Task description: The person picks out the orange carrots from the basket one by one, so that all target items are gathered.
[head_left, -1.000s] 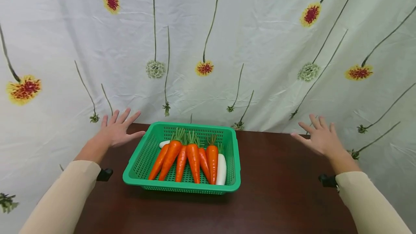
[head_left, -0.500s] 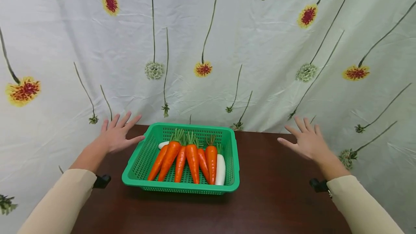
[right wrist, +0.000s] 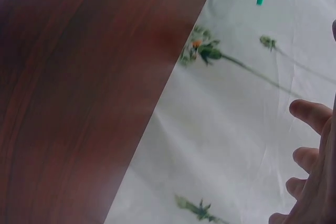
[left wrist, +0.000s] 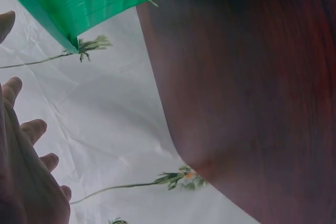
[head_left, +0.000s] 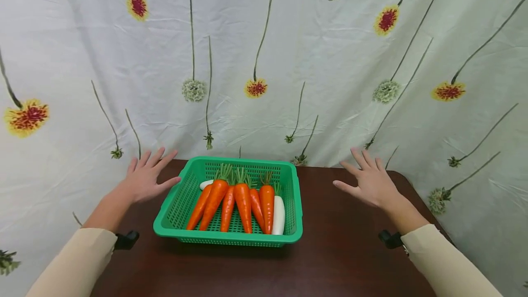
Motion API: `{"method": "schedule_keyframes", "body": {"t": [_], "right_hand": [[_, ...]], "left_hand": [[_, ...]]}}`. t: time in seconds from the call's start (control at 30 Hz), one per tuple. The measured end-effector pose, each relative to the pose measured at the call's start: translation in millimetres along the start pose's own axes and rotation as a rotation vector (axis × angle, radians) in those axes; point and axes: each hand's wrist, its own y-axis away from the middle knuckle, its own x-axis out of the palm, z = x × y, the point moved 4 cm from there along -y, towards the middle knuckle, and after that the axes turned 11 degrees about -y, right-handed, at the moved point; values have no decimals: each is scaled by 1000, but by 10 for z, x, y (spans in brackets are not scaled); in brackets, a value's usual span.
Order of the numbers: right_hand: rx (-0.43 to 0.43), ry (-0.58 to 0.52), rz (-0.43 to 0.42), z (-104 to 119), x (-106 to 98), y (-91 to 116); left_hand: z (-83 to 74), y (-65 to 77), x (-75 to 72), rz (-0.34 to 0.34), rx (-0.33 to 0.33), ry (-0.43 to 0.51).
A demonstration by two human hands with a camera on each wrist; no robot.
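Green slatted basket (head_left: 181, 200) on the dark table, orange carrots (head_left: 243, 200) side by side inside, leafy tops rearward.

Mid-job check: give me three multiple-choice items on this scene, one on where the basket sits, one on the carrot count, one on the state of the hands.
1. Where is the green basket?
A. between the two hands
B. right of both hands
C. on the floor

2. How many orange carrots lie in it?
A. two
B. six
C. ten

3. What are the left hand and right hand doing?
A. both gripping carrots
B. one lifting the basket
C. both open, holding nothing

Answers: 1 A, it sits on the dark table between them; 2 B, six are countable beside white vegetables; 3 C, fingers spread, clear of the basket.
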Motion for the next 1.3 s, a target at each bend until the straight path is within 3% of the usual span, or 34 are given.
{"method": "schedule_keyframes", "body": {"t": [0.37, 0.53, 0.67, 0.87, 1.03, 1.3], "right_hand": [[-71, -42, 0, 320, 154, -39], [-134, -83, -23, 501, 202, -52], [-192, -89, -35, 649, 248, -64], [-238, -137, -16, 857, 316, -104], [-270, -204, 7, 1000, 360, -149], [-248, -375, 76, 1163, 392, -236]], "left_hand": [[-115, 107, 31, -72, 44, 93], [-156, 133, 49, -71, 68, 210], [-184, 167, 82, -27, 51, 330], [-202, 208, 165, 67, -30, 465], [-217, 199, 201, 81, -45, 558], [-168, 222, 259, 138, -105, 734]]}}
